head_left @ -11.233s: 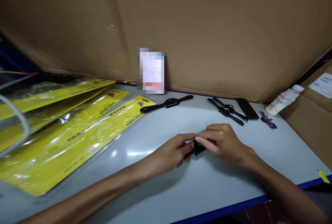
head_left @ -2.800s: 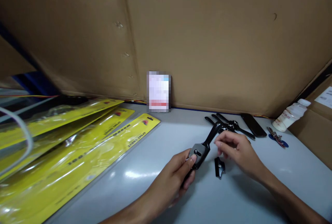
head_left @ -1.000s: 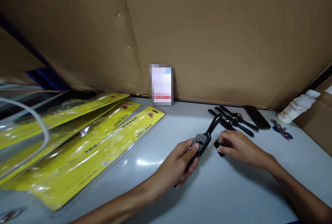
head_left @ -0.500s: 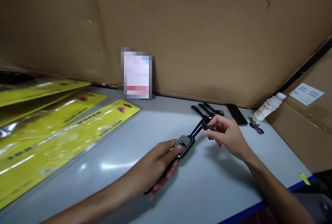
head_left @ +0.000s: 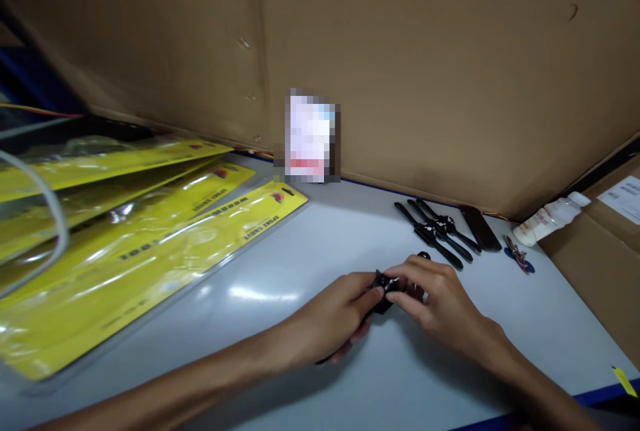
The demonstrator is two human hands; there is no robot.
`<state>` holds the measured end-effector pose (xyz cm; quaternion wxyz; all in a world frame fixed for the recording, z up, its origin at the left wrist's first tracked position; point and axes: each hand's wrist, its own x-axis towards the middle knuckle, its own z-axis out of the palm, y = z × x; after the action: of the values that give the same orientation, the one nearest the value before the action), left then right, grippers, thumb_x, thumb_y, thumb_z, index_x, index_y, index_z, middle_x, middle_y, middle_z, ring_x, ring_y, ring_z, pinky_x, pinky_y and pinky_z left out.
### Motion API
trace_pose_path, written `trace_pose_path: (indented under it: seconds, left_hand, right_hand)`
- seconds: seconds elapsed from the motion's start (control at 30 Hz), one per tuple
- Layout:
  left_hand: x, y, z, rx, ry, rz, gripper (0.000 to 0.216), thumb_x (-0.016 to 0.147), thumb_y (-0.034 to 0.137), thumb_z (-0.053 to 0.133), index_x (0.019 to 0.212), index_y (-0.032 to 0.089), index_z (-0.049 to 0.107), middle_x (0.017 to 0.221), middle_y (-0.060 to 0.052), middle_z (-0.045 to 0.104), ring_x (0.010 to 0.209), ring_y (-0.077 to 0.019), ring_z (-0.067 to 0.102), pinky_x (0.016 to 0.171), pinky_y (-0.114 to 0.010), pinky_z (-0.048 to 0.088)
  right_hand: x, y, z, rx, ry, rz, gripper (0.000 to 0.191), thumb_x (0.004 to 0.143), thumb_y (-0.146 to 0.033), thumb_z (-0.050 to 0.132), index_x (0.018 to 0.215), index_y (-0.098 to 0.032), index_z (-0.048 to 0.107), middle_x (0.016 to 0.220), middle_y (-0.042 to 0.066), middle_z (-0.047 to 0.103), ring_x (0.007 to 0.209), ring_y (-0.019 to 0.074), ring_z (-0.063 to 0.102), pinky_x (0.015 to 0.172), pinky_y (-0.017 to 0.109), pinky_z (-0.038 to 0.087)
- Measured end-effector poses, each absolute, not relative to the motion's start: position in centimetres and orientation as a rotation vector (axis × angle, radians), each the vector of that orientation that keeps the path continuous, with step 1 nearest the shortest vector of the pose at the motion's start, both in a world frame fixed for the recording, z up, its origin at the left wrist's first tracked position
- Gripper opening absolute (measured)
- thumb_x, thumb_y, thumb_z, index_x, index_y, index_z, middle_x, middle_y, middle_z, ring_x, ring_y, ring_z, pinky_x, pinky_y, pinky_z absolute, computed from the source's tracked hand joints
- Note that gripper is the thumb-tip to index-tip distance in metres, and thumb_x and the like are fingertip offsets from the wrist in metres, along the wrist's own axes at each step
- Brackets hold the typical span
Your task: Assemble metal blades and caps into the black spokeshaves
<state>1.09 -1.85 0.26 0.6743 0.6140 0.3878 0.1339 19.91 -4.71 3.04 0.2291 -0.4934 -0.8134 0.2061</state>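
Observation:
My left hand (head_left: 334,319) grips a black two-handled spokeshave tool (head_left: 384,290) low over the grey table (head_left: 280,264). My right hand (head_left: 436,299) lies over the tool's middle, fingertips pinching a small black part against it. Most of the tool is hidden under both hands; only its centre and the far handle's tip show. Both hands meet at the table's middle front.
Two more black spokeshaves (head_left: 436,231) lie crossed behind my hands, with a dark phone (head_left: 480,227), keys (head_left: 518,255) and a white bottle (head_left: 547,218) to the right. Yellow blister packs (head_left: 150,238) cover the left side. Cardboard walls (head_left: 400,64) rise behind and at right.
My right hand picked up the small black part from the table and brought it onto the tool's middle. Both hands have now closed together over the tool, lower toward the table.

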Motion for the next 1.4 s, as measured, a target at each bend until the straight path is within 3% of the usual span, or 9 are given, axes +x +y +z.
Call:
trace_pose_path:
  seconds: [0.17,0.4,0.57,0.73,0.97,1.07,1.2,1.4]
  left_hand:
    - [0.7,-1.5,0.1,1.349,0.824,0.295,0.029,0.091,0.05,0.044,0.079,0.024,0.044,0.05,0.011,0.045,0.028,-0.0062,0.034,0.026,-0.016,0.024]
    - [0.7,-1.4,0.5,1.326,0.819,0.263,0.035,0.088,0.056,0.048,0.076,0.024,0.041,0.047,0.012,0.043,0.03,-0.0061,0.034,0.028,-0.016,0.025]
    - [0.5,-1.6,0.6,1.402,0.847,0.21,0.032,0.096,0.047,0.041,0.074,0.024,0.041,0.051,0.011,0.044,0.031,-0.0061,0.034,0.029,-0.017,0.025]
    - [0.5,-1.8,0.6,1.457,0.856,0.178,0.027,0.098,0.034,0.036,0.074,0.024,0.04,0.054,0.01,0.043,0.033,-0.0061,0.035,0.03,-0.017,0.026]
    - [0.5,-2.0,1.0,1.528,0.792,0.176,0.023,0.096,0.024,0.034,0.074,0.023,0.042,0.053,0.01,0.042,0.036,-0.0068,0.036,0.034,-0.018,0.031]
    - [0.5,-2.0,1.0,1.516,0.776,0.185,0.021,0.093,0.023,0.038,0.073,0.023,0.041,0.053,0.01,0.042,0.036,-0.0064,0.036,0.033,-0.017,0.03]
    - [0.6,-1.9,0.6,1.465,0.79,0.243,0.015,0.094,0.033,0.042,0.083,0.023,0.044,0.056,0.011,0.045,0.034,-0.0066,0.036,0.031,-0.017,0.028]
    - [0.7,-1.9,-0.1,1.36,0.752,0.335,0.039,0.09,0.062,0.043,0.079,0.025,0.04,0.051,0.012,0.044,0.03,-0.006,0.034,0.027,-0.015,0.025]
  right_hand:
    - [20.4,-4.4,3.6,-1.227,-2.245,0.705,0.023,0.094,-0.021,0.066,0.114,-0.022,0.075,0.093,0.006,0.073,0.079,0.0173,0.065,0.072,0.031,0.051]
    - [21.0,-3.8,3.1,-1.065,-2.301,0.538,0.02,0.099,-0.021,0.058,0.109,-0.02,0.076,0.086,0.005,0.072,0.075,0.0153,0.066,0.068,0.028,0.052]
    - [20.3,-4.2,2.8,-0.993,-2.36,0.37,0.02,0.101,-0.02,0.054,0.107,-0.015,0.073,0.084,0.006,0.07,0.072,0.0153,0.063,0.065,0.028,0.051]
    - [19.4,-4.6,2.5,-1.004,-2.252,0.426,0.013,0.099,-0.019,0.058,0.1,-0.017,0.07,0.085,0.005,0.068,0.074,0.0143,0.062,0.066,0.027,0.052]
    - [19.2,-4.8,2.2,-0.905,-2.291,0.307,0.007,0.096,-0.013,0.059,0.096,-0.017,0.065,0.112,0.012,0.07,0.097,0.0199,0.063,0.084,0.036,0.054]
    - [19.1,-4.9,2.4,-0.904,-2.304,0.353,0.007,0.096,-0.013,0.06,0.092,-0.017,0.063,0.102,0.01,0.069,0.092,0.0188,0.062,0.08,0.034,0.053]
    - [19.2,-4.8,2.6,-1.02,-2.195,0.366,0.009,0.094,-0.012,0.061,0.087,-0.018,0.061,0.091,0.005,0.064,0.087,0.0177,0.06,0.077,0.032,0.05]
    - [19.6,-4.1,2.7,-1.169,-2.089,0.307,0.015,0.092,-0.013,0.06,0.079,-0.021,0.058,0.079,0.001,0.061,0.077,0.0165,0.057,0.071,0.03,0.046]
